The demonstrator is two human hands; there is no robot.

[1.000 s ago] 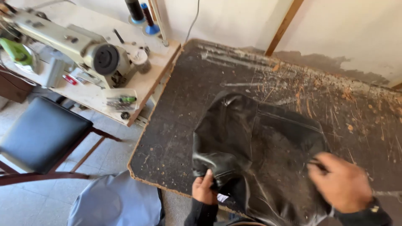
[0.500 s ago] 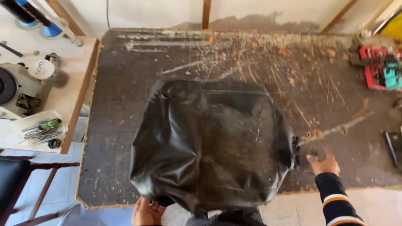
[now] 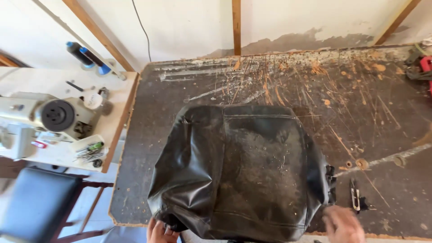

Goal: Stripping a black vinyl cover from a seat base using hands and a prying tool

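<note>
A black leather seat cover (image 3: pixel 238 171) lies spread on the dark, scratched worktable (image 3: pixel 315 90), its near edge hanging over the front. My left hand (image 3: pixel 159 231) grips the cover's lower left corner from underneath, at the table's front edge. My right hand (image 3: pixel 344 224) is blurred at the cover's lower right corner, fingers apart, and whether it touches the cover cannot be told. A small pair of thread snips (image 3: pixel 355 198) lies on the table just beyond that hand.
A sewing machine (image 3: pixel 49 119) stands on a pale table to the left, with thread spools (image 3: pixel 87 56) behind it and a small tray of bits (image 3: pixel 87 150). A black padded stool (image 3: pixel 38 204) sits below it. Red and green tools (image 3: pixel 420 65) lie at the far right.
The cover has been spread flatter and square on the table. My right hand has come back to its lower right corner; my left hand stays under the front edge. The view has shifted.
</note>
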